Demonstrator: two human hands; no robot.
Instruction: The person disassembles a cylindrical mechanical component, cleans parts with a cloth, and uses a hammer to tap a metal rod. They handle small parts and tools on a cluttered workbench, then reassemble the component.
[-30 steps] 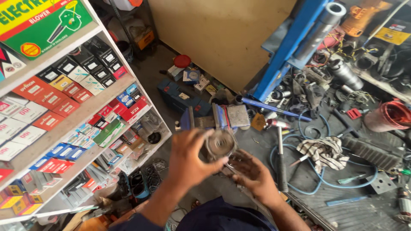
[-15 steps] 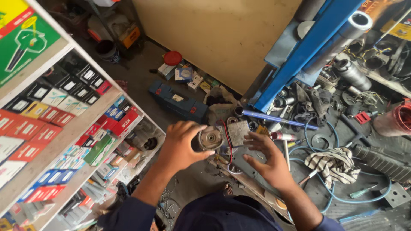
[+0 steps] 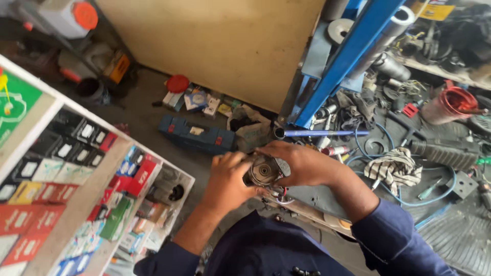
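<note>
Metal motor part looks heavy and hard, so both hands, left hand at nine o'clock and right hand at three, wrap fingers tight around its sides.

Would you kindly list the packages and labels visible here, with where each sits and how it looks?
Small boxes: rows on the left shelves; red, black, white, green.
Green sign: far left, flat, with white and yellow shapes.
Blue case: on the floor, rectangular, red latches.
Small packets: by the wall, mixed colours.

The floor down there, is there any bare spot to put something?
Yes: bare grey floor between the shelf of boxes and the blue tool case. The bench beside the right hand is crowded with tools.
</note>
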